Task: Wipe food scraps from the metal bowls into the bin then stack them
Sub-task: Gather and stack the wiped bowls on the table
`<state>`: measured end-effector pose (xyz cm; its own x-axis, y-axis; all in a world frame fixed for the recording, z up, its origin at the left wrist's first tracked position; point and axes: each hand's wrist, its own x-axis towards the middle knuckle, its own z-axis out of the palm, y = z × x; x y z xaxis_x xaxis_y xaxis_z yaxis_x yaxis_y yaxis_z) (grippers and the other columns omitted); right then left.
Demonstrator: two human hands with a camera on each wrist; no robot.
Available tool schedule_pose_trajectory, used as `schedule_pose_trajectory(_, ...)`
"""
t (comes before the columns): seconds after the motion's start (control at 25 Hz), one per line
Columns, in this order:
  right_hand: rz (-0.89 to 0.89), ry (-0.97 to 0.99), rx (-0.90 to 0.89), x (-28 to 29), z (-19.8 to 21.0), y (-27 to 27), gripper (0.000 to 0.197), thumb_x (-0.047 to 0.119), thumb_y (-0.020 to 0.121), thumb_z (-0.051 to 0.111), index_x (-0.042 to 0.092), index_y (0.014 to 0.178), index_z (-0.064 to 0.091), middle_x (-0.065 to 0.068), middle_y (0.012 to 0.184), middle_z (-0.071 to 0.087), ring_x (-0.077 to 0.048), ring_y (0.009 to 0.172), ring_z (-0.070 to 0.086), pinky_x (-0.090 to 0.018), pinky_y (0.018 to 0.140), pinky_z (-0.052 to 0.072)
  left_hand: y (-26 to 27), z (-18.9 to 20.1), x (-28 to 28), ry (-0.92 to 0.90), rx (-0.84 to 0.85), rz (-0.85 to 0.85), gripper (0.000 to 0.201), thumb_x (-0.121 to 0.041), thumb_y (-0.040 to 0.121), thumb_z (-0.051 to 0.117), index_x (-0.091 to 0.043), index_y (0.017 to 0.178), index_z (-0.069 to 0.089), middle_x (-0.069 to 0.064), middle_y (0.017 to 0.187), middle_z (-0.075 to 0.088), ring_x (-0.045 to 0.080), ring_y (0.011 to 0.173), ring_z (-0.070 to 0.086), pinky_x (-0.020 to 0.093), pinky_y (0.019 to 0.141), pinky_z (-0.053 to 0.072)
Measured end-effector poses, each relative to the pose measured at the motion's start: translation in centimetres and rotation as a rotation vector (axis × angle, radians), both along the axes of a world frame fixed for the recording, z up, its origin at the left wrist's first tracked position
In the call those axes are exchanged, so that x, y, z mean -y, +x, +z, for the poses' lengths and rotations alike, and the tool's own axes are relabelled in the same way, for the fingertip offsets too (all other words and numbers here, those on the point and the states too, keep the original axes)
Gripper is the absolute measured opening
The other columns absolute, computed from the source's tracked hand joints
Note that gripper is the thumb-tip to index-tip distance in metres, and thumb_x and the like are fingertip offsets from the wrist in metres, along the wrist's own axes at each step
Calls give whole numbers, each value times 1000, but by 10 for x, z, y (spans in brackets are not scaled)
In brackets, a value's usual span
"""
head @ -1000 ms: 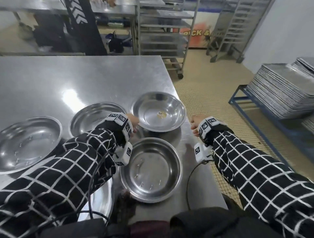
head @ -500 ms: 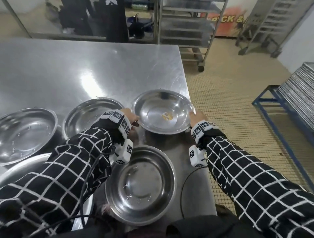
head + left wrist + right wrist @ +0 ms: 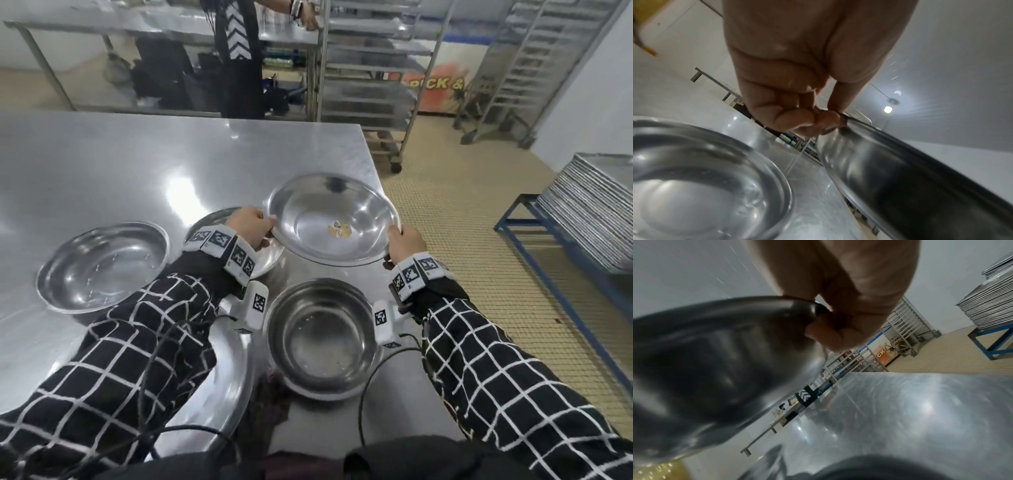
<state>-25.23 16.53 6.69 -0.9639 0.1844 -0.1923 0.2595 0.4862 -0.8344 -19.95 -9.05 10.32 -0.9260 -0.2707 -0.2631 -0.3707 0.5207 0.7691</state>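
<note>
A wide metal bowl (image 3: 359, 202) with a yellowish food scrap (image 3: 339, 230) in its bottom hangs above the steel table (image 3: 137, 161). My left hand (image 3: 255, 228) pinches its left rim, and my right hand (image 3: 404, 240) pinches its right rim. The left wrist view shows my fingers (image 3: 807, 118) curled round the bowl's rim (image 3: 890, 146). My right hand's fingers (image 3: 830, 335) clamp the edge of the same bowl (image 3: 715, 361) from below. Other metal bowls rest on the table: one near me (image 3: 322, 339), one at the left (image 3: 102, 267), one under my left wrist (image 3: 270, 253).
A large metal tray or bowl (image 3: 219, 387) lies under my left forearm at the table's front. Another person (image 3: 239, 58) stands beyond the table by a rack trolley (image 3: 370, 68). Stacked baking trays (image 3: 596, 212) sit on a blue frame to the right. No bin shows.
Both hands closed on the rims of the far bowl and raised it off the table toward me. The camera view shifted upward.
</note>
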Motion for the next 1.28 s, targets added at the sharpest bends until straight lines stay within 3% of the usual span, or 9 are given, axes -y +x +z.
schedule_pose_trajectory(0.2, 36, 29, -69, 52, 22, 91, 27, 29, 100, 36, 7, 104, 50, 2, 76, 46, -10, 65, 45, -24, 52, 30, 86, 18, 57, -122, -65, -13, 25, -28, 98, 47, -13, 81, 58, -1, 70, 61, 11, 52, 53, 20, 48, 40)
schedule_pose_trajectory(0.28, 54, -6, -93, 78, 24, 128, 26, 29, 99, 37, 6, 101, 51, 1, 76, 47, -13, 67, 47, -25, 52, 31, 124, 17, 83, -146, -53, -12, 31, -30, 98, 47, -12, 75, 57, 2, 72, 62, 12, 55, 54, 22, 50, 41)
schedule_pose_trajectory(0.4, 91, -66, -63, 110, 19, 173, 26, 30, 99, 38, 8, 102, 51, -2, 80, 52, -13, 68, 51, -29, 60, 44, 173, 11, 114, -220, -50, 14, 31, -35, 98, 46, -11, 80, 57, 5, 77, 63, 17, 65, 58, 29, 63, 48)
schedule_pose_trajectory(0.52, 190, 14, -14, 129, 7, 208, 30, 38, 99, 36, 13, 101, 53, -6, 86, 60, -19, 74, 61, -37, 65, 52, 221, 2, 139, -348, -29, 18, 35, -39, 98, 44, -13, 75, 53, 5, 74, 61, 16, 64, 56, 27, 59, 40)
schedule_pose_trajectory(0.64, 311, 178, -39, 141, 1, 236, 31, 37, 101, 33, 12, 96, 50, -4, 82, 55, -16, 70, 54, -25, 54, 36, 264, -16, 159, -363, 3, 43, 39, -42, 96, 44, -11, 77, 56, 7, 80, 64, 21, 69, 62, 30, 62, 44)
schedule_pose_trajectory(0.72, 348, 136, -69, 147, -5, 248, 34, 37, 100, 37, 6, 93, 52, -2, 76, 50, -17, 68, 49, -26, 55, 33, 287, -29, 163, -364, 6, 70, 38, -41, 97, 43, -11, 77, 56, 6, 81, 65, 21, 70, 62, 32, 64, 44)
schedule_pose_trajectory(0.8, 362, 143, -86, 149, -11, 254, 36, 38, 99, 40, 5, 90, 53, -3, 74, 49, -15, 64, 46, -26, 55, 33, 300, -38, 159, -370, 4, 99, 36, -39, 98, 42, -11, 77, 54, 4, 76, 65, 21, 71, 60, 33, 67, 44)
schedule_pose_trajectory(1.12, 454, 411, -113, 135, -36, 258, 39, 41, 97, 42, 15, 68, 39, -3, 67, 47, -16, 60, 44, -31, 54, 32, 318, -63, 141, -378, 29, 227, 32, -37, 98, 41, -14, 77, 47, 4, 75, 56, 15, 64, 49, 27, 54, 32)
schedule_pose_trajectory(1.28, 477, 483, -130, 134, -42, 257, 39, 45, 95, 43, 16, 68, 39, -2, 65, 47, -19, 59, 46, -31, 56, 38, 317, -61, 140, -549, 168, 174, 33, -37, 96, 38, -17, 71, 46, 3, 72, 57, 16, 61, 51, 29, 55, 35)
